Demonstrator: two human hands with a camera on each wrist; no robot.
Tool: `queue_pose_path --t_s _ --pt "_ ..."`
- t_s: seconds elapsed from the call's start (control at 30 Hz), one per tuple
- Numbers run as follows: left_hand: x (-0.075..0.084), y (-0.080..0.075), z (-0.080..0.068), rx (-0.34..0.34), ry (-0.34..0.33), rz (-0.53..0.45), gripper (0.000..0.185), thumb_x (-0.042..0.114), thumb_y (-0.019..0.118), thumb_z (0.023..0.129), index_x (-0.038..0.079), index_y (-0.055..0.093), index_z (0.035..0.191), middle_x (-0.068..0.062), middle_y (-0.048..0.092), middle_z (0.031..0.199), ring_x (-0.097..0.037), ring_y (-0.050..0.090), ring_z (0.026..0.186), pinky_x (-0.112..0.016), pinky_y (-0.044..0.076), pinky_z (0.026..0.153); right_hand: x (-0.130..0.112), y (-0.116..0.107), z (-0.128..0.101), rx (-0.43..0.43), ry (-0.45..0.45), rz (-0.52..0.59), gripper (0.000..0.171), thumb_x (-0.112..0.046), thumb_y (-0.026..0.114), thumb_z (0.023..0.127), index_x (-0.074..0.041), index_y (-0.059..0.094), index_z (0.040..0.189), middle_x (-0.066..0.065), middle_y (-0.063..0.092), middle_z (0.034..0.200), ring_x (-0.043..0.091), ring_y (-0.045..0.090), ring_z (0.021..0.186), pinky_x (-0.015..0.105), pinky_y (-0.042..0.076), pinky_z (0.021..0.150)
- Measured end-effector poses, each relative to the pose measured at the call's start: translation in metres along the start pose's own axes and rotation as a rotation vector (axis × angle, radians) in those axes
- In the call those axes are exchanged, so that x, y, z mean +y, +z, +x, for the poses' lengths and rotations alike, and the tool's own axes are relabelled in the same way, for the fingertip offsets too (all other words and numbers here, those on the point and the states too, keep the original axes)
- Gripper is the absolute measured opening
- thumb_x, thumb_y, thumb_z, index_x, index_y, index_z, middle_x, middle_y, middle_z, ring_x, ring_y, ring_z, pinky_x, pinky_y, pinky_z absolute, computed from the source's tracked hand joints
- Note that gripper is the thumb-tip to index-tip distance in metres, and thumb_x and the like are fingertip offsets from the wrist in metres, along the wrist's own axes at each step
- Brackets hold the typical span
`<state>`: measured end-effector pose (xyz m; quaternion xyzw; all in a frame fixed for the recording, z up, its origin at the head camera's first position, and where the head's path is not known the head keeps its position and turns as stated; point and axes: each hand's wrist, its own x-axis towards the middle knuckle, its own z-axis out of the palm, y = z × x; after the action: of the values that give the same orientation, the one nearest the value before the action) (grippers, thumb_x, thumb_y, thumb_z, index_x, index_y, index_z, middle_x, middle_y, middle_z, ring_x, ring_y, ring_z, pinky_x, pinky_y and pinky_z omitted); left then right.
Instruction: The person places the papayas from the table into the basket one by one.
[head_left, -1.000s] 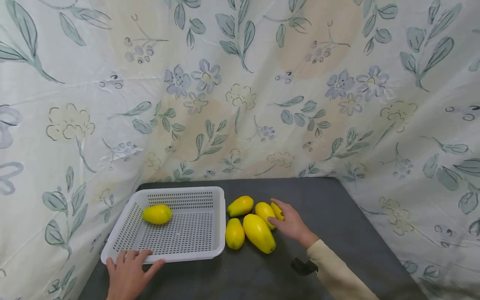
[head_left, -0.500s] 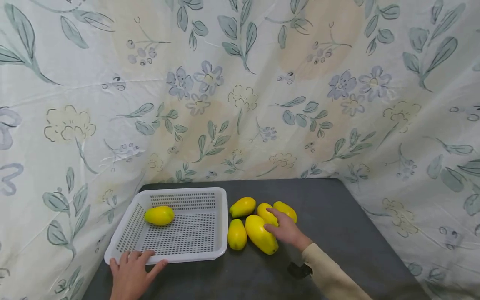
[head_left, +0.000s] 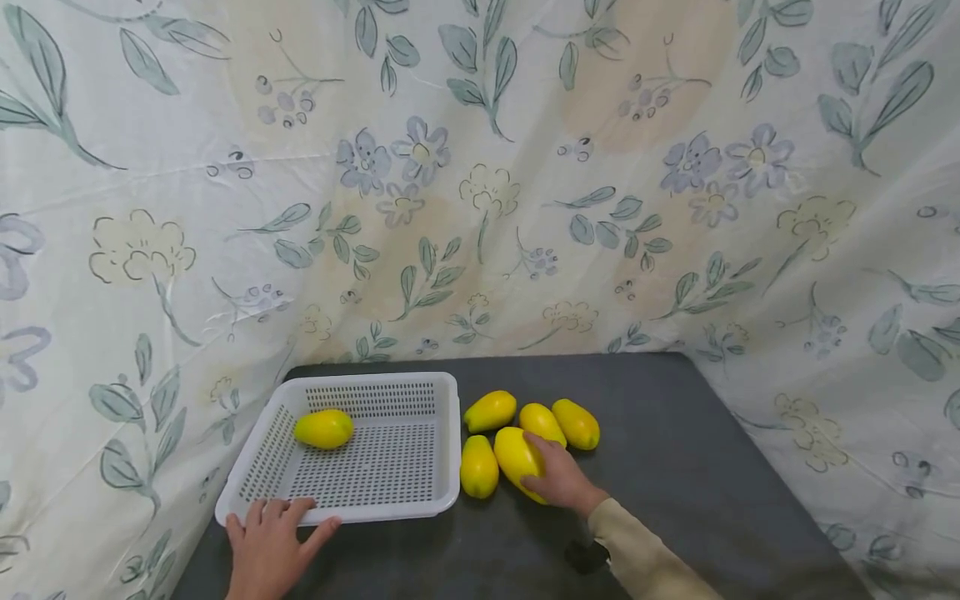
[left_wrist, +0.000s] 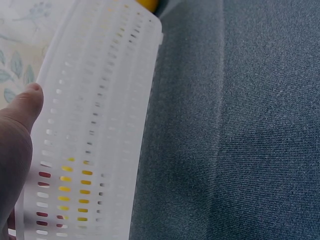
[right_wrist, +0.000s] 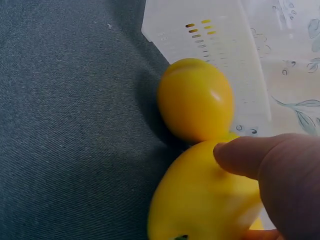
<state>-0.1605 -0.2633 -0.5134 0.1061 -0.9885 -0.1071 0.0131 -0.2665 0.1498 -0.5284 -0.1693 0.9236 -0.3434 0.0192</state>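
Note:
A large yellow papaya (head_left: pixel 513 454) lies on the dark table, and my right hand (head_left: pixel 564 477) grips it from its right side. In the right wrist view the thumb (right_wrist: pixel 245 156) presses on the skin of this papaya (right_wrist: pixel 195 192), with part of a finger at its lower side. My left hand (head_left: pixel 268 546) holds the near rim of a white plastic basket (head_left: pixel 405 507), fingers over the rim. Through the basket wall (left_wrist: pixel 110 100) in the left wrist view, the fingers show reddish behind the slots, while the thumb (left_wrist: pixel 27 102) stays outside.
One papaya (head_left: pixel 324 429) lies inside the basket. Around the gripped one are several others: a papaya (head_left: pixel 478 467) close to the basket, another papaya (head_left: pixel 491 411) behind, and a papaya (head_left: pixel 576 423) at the right. A floral cloth (head_left: pixel 480 183) hangs behind the table (head_left: pixel 675 467).
My right hand has moved from the rear right papayas toward the near large one and now grips it. The left hand stays at the basket rim.

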Motion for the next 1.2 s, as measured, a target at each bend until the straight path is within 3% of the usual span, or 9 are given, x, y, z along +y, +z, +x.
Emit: queue_pose_path --t_s 0.2,0.67,0.9,1.1,1.2 --pt "0.001 0.000 0.000 0.005 0.002 -0.016 0.071 0.068 0.065 0.086 0.006 0.070 0.121 -0.030 0.063 0.117 -0.055 0.044 0.117 -0.081 0.013 0.104 0.001 0.001 0.000 0.022 -0.014 -0.019 0.074 -0.008 0.080 0.083 0.003 0.047 0.147 0.029 0.057 0.137 0.046 0.056 0.123 0.061 0.046 0.103" --pt "0.002 0.001 0.000 0.004 -0.003 -0.010 0.093 0.088 0.053 0.079 0.006 0.070 0.119 -0.027 0.063 0.113 -0.054 0.045 0.114 -0.080 0.013 0.105 0.003 0.004 -0.002 0.016 0.004 -0.013 0.071 -0.009 0.078 0.087 0.003 0.045 0.149 0.029 0.055 0.140 0.045 0.055 0.126 0.062 0.044 0.105" --pt "0.001 0.002 0.000 0.010 0.002 -0.013 0.080 0.077 0.060 0.083 0.006 0.071 0.119 -0.027 0.063 0.114 -0.054 0.045 0.115 -0.081 0.013 0.104 0.002 -0.001 -0.004 0.052 -0.046 -0.037 0.060 -0.007 0.075 0.090 0.005 0.050 0.143 0.027 0.060 0.135 0.044 0.058 0.121 0.061 0.047 0.102" --pt "-0.002 0.004 0.001 0.005 0.004 -0.005 0.110 0.099 0.034 0.072 0.006 0.070 0.120 -0.028 0.063 0.115 -0.056 0.044 0.116 -0.081 0.013 0.104 -0.007 -0.015 -0.002 0.064 -0.004 -0.043 0.060 -0.009 0.074 0.092 0.001 0.050 0.146 0.024 0.058 0.138 0.041 0.057 0.125 0.058 0.048 0.102" --pt "-0.004 0.005 0.001 0.001 0.003 0.000 0.112 0.100 0.033 0.072 0.005 0.070 0.120 -0.029 0.062 0.114 -0.056 0.043 0.116 -0.081 0.013 0.103 -0.018 -0.030 0.002 0.078 0.029 -0.040 0.061 -0.011 0.073 0.094 -0.002 0.047 0.149 0.024 0.055 0.142 0.040 0.055 0.126 0.057 0.049 0.101"
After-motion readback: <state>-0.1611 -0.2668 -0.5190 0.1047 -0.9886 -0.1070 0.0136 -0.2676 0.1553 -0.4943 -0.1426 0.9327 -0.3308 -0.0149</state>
